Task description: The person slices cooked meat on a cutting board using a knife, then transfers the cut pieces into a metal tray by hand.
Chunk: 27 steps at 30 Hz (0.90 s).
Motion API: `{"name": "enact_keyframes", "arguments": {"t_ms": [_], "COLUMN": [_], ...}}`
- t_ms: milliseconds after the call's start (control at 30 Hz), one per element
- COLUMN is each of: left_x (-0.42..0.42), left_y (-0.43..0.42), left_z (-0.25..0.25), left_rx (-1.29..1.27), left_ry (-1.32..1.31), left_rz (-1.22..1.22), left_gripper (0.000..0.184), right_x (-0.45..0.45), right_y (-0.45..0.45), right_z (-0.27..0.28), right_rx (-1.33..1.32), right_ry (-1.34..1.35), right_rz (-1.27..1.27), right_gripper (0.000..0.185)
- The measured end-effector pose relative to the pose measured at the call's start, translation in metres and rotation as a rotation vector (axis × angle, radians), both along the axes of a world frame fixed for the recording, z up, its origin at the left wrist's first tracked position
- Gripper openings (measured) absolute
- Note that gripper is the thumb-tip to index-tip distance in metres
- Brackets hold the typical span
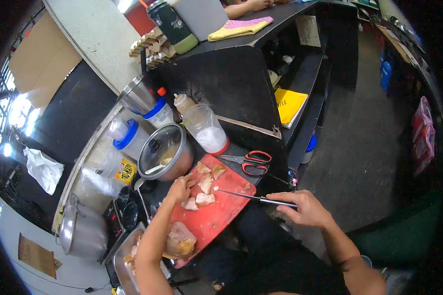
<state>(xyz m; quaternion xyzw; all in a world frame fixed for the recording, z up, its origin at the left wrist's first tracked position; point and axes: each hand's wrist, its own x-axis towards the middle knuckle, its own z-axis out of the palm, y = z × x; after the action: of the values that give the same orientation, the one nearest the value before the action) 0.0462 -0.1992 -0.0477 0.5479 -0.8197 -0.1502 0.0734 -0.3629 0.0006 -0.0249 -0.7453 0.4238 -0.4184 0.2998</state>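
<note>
My right hand [306,209] grips the black handle of a knife [246,196], whose blade reaches left over the red cutting board [220,211]. The blade tip is beside a small bit of meat. At the board's left edge, my left hand [181,189] has its fingers curled together, close by the cut chicken pieces [205,198]; what they hold, if anything, is hidden. A larger piece of chicken [181,241] lies on the near left part of the board, partly behind my left forearm. Scissors [253,162] with red and black handles lie past the board's far corner.
Left of the board stand a glass-lidded pot [166,152], a big metal pot [83,231] and a metal tray [125,260] with meat. A red-lidded plastic jar [209,130] is behind the board. A counter [206,73] with shelves rises beyond, and another person's hands [255,5] rest on it.
</note>
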Motion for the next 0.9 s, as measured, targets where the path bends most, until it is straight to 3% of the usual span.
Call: {"name": "enact_keyframes", "arguments": {"t_ms": [133, 233, 367, 567, 767, 900], "left_x": [0.015, 0.028, 0.025, 0.014, -0.008, 0.009], "left_y": [0.011, 0.029, 0.061, 0.062, 0.064, 0.058], "left_z": [0.02, 0.017, 0.015, 0.019, 0.02, 0.006], "left_rx": [0.021, 0.23, -0.038, 0.134, 0.127, 0.16], "left_ry": [-0.052, 0.033, -0.136, -0.071, -0.277, -0.136], "left_rz": [-0.067, -0.173, -0.169, -0.015, 0.058, -0.034], "left_gripper": [0.037, 0.04, 0.059, 0.054, 0.052, 0.042], "right_x": [-0.005, -0.003, 0.005, 0.011, 0.008, 0.008], "right_y": [0.002, 0.001, 0.0, 0.0, 0.004, 0.002], "right_z": [0.007, 0.006, 0.005, 0.011, 0.017, 0.008], "right_rx": [0.084, 0.057, 0.108, 0.047, 0.177, 0.023], "right_ry": [0.028, 0.028, -0.025, -0.044, 0.051, 0.038], "right_rz": [-0.001, -0.007, 0.012, 0.01, -0.037, -0.022], "right_gripper": [0.037, 0.036, 0.036, 0.035, 0.038, 0.039]}}
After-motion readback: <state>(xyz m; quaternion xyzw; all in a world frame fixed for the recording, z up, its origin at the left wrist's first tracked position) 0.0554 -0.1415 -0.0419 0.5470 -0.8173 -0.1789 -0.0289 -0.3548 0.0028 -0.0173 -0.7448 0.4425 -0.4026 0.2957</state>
